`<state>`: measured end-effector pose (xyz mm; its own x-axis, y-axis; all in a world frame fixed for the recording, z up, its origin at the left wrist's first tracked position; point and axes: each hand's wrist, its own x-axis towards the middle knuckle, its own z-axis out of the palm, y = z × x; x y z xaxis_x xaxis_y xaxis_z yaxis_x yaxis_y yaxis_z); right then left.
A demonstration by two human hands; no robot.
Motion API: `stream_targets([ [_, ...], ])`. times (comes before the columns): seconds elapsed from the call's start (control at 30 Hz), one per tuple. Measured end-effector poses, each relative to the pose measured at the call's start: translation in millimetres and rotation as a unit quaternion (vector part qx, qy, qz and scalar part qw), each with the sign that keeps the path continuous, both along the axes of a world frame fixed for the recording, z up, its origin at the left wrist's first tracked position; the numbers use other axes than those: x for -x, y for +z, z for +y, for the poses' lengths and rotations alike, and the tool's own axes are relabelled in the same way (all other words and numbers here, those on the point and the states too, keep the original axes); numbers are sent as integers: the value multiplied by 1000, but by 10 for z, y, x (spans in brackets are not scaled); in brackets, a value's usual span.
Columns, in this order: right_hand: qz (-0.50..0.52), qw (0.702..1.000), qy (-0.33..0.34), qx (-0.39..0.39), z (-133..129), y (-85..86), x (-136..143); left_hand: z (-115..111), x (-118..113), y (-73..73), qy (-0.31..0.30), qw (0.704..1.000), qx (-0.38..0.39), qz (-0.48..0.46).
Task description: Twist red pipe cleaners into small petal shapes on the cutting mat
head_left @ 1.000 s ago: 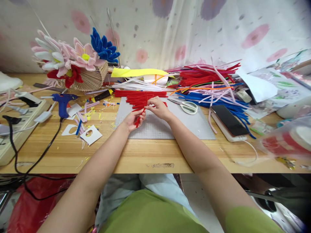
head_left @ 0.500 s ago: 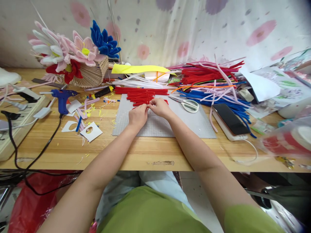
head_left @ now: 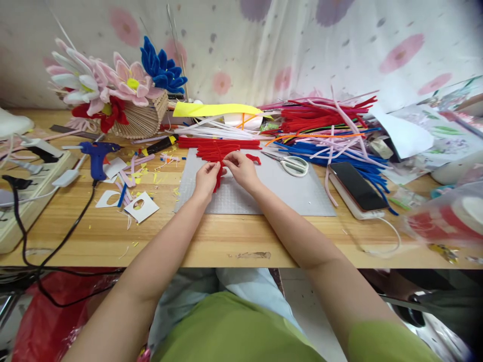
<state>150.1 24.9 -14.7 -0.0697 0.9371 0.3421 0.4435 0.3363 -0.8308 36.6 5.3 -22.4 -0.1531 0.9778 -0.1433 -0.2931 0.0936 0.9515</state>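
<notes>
Over the grey cutting mat (head_left: 279,196), my left hand (head_left: 207,180) is closed on a red pipe cleaner (head_left: 218,183), part of which hangs below the fingers. My right hand (head_left: 242,170) pinches at the same red piece from the other side, its fingertips close to the left ones. Just beyond both hands lie several red pipe cleaners (head_left: 202,151) in a row. A small bent red piece (head_left: 253,159) rests by the right hand. White-handled scissors (head_left: 294,165) lie on the mat further right.
A blue glue gun (head_left: 97,156) and a power strip (head_left: 32,201) stand left, with a black cord. Cut white cards (head_left: 142,206) and scraps lie nearby. Piled pipe cleaners (head_left: 324,120) and a phone (head_left: 358,185) are right. Fuzzy flowers (head_left: 132,80) stand at the back left.
My left hand has shifted slightly left and my fingers have changed position. More of the red pipe cleaner shows below them, and the small bent red piece is more visible.
</notes>
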Motion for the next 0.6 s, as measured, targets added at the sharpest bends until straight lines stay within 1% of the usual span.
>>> stream_targets([
  [0.07, 34, 999, -1, 19, -10, -1, 18, -25, -13, 26, -9, 1000, 0, -27],
  [0.13, 77, 996, 6, 40, -17, 7, 32, -37, -17, 44, -5, 999, 9, -46],
  [0.27, 144, 984, 47, 93, -32, 33, 64, -12, 12, 50, 32, 996, 30, -84],
  [0.33, 146, 980, 69, 116, -39, 35, 85, 13, 35, 35, 53, 994, 31, -95],
  [0.4, 138, 977, 86, 135, -43, 20, 111, 34, 56, 13, 59, 993, 29, -103],
  [0.5, 138, 973, 93, 158, -41, -26, 150, 47, 74, -5, 46, 991, 19, -127],
  [0.6, 139, 974, 91, 154, -39, -66, 177, 43, 77, 20, 31, 985, 29, -170],
])
